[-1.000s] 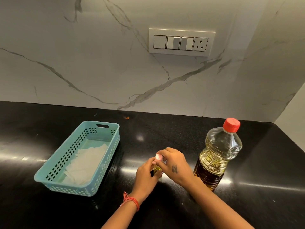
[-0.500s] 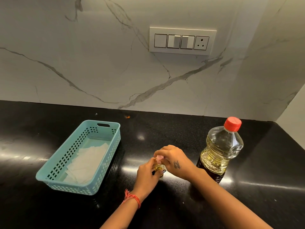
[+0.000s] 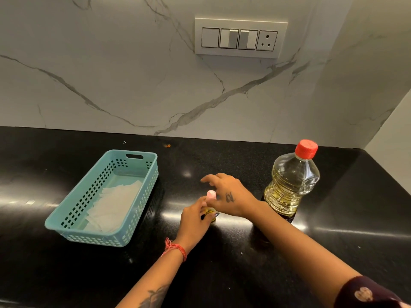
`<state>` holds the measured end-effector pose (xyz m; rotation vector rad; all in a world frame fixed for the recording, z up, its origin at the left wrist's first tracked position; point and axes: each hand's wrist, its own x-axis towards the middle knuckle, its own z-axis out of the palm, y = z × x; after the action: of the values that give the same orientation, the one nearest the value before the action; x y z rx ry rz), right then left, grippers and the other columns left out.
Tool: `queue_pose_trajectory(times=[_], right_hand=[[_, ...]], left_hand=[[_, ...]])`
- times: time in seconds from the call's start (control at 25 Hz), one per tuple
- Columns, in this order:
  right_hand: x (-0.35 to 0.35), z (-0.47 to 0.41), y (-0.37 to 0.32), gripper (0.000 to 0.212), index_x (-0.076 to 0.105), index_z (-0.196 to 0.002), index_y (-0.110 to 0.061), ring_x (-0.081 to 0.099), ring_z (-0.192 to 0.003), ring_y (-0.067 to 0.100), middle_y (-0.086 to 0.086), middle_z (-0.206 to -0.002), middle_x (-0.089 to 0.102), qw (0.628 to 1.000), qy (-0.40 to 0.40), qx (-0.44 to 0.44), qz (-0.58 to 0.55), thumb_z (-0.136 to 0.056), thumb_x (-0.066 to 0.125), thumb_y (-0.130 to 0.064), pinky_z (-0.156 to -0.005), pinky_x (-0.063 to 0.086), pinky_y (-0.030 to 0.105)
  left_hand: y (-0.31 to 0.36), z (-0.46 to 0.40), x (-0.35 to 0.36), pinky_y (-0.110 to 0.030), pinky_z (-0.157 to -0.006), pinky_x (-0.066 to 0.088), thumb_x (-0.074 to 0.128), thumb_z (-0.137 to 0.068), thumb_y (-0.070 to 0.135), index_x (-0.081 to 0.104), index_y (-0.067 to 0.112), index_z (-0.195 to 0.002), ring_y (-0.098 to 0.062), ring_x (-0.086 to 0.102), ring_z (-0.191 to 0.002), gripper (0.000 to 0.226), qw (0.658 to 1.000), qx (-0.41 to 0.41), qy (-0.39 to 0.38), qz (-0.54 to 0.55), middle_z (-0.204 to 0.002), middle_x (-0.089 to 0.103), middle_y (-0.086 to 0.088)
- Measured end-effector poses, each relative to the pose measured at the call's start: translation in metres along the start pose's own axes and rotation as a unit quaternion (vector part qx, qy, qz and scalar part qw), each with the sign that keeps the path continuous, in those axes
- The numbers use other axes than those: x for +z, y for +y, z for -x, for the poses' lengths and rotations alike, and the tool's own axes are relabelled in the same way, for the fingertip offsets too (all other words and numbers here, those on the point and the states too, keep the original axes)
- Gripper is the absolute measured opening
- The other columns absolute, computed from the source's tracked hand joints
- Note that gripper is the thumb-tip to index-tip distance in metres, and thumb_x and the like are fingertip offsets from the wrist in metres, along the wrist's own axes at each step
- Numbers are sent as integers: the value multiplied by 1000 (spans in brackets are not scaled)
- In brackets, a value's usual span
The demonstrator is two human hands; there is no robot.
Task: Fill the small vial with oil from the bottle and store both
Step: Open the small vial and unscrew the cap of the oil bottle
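A small vial (image 3: 210,204) with a pink cap and yellow oil inside stands on the black counter (image 3: 222,263) at the middle. My left hand (image 3: 194,220) grips its body from the left. My right hand (image 3: 229,196) hovers just right of the pink cap, fingers spread and stretched out, holding nothing. The oil bottle (image 3: 291,185), clear plastic with a red cap on, stands upright to the right of my hands, about half full.
A teal perforated basket (image 3: 66,223) lined with white paper sits at the left. A marble wall with a switch panel (image 3: 241,37) backs the counter, and a side wall closes off the right end.
My right hand has let go of the pink cap and opened, its fingers now spread beside the vial. My left hand still holds the vial in the same spot.
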<state>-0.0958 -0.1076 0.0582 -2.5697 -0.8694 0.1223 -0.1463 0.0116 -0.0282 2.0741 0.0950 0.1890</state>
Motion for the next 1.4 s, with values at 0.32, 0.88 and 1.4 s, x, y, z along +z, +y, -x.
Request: queue_pose_trajectory(times=[0.32,0.88,1.4], right_hand=[[1,0,-1,45,51,-122,-19,54,-104,23,8,-116,57,1000,-7,5,8,-84,61,-40,-85,42,33],[0,0,-5,41,54,-121,-20,53,-105,25,8,-118,54,999,-29,23,-10,-81,62,-25,-86,44,35],[-8,-2,-11,23,64,-106,-11,58,-95,23,10,-109,62,999,-22,14,46,-87,58,-23,-72,40,26]], left_hand=[[1,1,0,5,-69,38,70,-79,15,59,15,-113,-2,59,-91,35,1000,1,3,-24,-96,66,6],[0,1,0,-7,-80,44,69,-80,13,56,16,-119,-8,63,-98,41,1000,11,2,-16,-105,69,-4],[-3,1,0,-9,-81,41,69,-81,18,56,15,-118,-13,62,-102,40,999,22,4,-33,-108,68,-3]])
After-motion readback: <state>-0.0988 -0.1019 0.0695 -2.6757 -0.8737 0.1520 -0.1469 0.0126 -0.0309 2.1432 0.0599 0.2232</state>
